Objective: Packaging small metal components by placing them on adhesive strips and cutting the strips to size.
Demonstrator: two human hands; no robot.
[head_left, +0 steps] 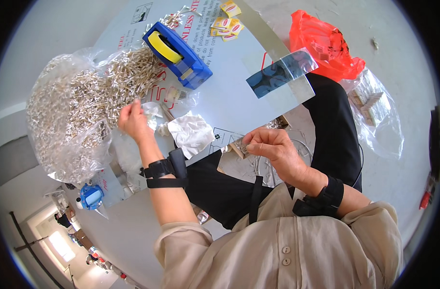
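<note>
A: What lies before you, biggest first?
B: A grey table [239,111]. At its left, a clear sack [49,161]; its swabs [128,72] spread out toward a blue tape dispenser [191,67]. Beyond your right knee, a red bag [321,45] and a clear bag [386,132] of pale packs [369,107].
A: And your hands?
B: Your left hand [134,123] is at the heap's near edge, fingers curled; whether they pinch a swab, I cannot tell. Your right hand [278,151] is off the table's near edge, thumb and forefinger drawn close; whether they meet or hold anything, I cannot tell. Between your hands lies a crumpled white cloth [191,132]; yellow packets [226,25] lie farther off.
A: How far along are you?
B: Most swabs lie loose, so I judge much is left. Whether the packs are finished work is unclear.
A: Which way do the swabs point?
B: Every way; their long axes cross.
</note>
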